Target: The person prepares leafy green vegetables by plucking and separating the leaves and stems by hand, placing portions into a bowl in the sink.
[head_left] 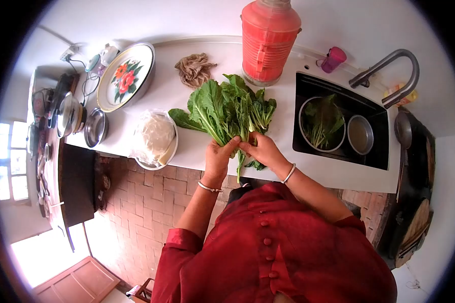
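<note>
A person's left hand (219,157) and right hand (266,152) pinch the stems of leafy greens (207,107) over the white desk (193,150); other greens (322,117) lie in a basin (301,124) inside the right-hand sink (376,149).

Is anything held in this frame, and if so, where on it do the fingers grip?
Yes: fresh green leafy vegetables, gripped at the stems, near their lower ends, between the left hand and right hand.

the upper edge cuts off the red flask (269,43); the hands (219,157) partly hide the leafy stems (217,134).
</note>
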### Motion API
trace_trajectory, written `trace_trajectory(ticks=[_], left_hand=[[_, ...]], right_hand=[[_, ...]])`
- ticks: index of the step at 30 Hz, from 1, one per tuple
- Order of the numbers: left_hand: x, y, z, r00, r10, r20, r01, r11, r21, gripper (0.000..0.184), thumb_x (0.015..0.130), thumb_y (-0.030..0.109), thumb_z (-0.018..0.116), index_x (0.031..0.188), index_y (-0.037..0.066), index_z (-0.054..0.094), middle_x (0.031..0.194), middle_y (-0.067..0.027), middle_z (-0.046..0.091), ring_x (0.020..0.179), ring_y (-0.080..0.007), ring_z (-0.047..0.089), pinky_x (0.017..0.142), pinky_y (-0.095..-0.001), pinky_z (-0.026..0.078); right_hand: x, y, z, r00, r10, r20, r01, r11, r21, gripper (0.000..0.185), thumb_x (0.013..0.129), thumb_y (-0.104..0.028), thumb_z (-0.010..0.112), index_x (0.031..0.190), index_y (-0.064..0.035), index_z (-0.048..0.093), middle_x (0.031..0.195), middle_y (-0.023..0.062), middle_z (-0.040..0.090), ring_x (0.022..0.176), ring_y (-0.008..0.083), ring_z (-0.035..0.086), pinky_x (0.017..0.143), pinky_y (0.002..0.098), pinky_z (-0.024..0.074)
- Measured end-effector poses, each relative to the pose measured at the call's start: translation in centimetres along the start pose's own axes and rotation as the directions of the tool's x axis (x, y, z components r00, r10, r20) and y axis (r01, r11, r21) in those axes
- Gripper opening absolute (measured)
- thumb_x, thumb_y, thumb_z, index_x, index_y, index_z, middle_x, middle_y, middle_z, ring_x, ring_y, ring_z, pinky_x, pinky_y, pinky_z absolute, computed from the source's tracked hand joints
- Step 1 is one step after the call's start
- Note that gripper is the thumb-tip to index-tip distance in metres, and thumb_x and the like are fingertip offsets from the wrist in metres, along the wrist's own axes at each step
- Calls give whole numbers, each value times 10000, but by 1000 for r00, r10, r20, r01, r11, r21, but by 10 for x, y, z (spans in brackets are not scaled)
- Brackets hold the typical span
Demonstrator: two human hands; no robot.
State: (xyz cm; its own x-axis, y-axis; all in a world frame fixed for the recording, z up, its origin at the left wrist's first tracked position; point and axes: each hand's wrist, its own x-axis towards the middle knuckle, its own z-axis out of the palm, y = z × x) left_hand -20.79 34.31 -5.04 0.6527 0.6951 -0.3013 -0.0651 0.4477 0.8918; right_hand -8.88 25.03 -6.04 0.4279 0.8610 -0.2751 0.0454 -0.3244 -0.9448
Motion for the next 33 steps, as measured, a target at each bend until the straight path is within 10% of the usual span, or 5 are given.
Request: trace_trajectory(ticks=[9, 12, 23, 28, 33], left_hand=[[0, -10, 19, 994, 58, -95, -80, 964, -252, 73, 854, 90, 588, 899, 32, 593, 829, -21, 603, 679, -95, 541, 571, -219, 434], [1, -14, 22, 914, -392, -101, 257, 755, -603, 78, 866, 103, 571, 903, 35, 564, 814, -52, 601, 692, -133, 544, 577, -234, 423], [13, -17, -6, 895, -445, 12, 408, 809, -423, 92, 874, 123, 564, 871, 32, 563, 763, -36, 565, 632, -135, 517, 516, -236, 418], [-9, 11, 21, 920, -302, 251, 348, 923, -167, 224, 832, 167, 636, 1009, 61, 548, 844, 1, 577, 721, -100, 556, 602, -229, 463], [-9, -3, 22, 929, -241, 280, 267, 962, -59, 306, 823, 112, 636, 1090, 17, 518, 974, -63, 603, 829, -139, 588, 677, -265, 490]], right_hand=[[-9, -3, 11, 993, 46, -104, 27, 794, 608, 150, 889, -187, 556, 925, -50, 507, 724, 4, 513, 620, 87, 450, 574, 228, 372], [-11, 4, 13, 991, 83, -109, 43, 571, 820, 154, 889, -205, 554, 916, -63, 503, 728, 2, 512, 629, 100, 451, 592, 231, 368], [-41, -2, -21, 984, -86, 157, -131, 249, 960, 283, 892, -304, 528, 941, -26, 518, 783, 38, 511, 663, 122, 472, 593, 246, 396], [-39, 7, -21, 998, 33, -53, -9, 920, 391, 268, 880, -269, 561, 928, -8, 523, 713, 38, 549, 598, 126, 512, 552, 266, 422], [-43, -10, -16, 967, -75, -244, 11, 966, -257, 313, 807, -253, 645, 862, 20, 502, 682, 143, 581, 601, 257, 583, 562, 337, 452]])
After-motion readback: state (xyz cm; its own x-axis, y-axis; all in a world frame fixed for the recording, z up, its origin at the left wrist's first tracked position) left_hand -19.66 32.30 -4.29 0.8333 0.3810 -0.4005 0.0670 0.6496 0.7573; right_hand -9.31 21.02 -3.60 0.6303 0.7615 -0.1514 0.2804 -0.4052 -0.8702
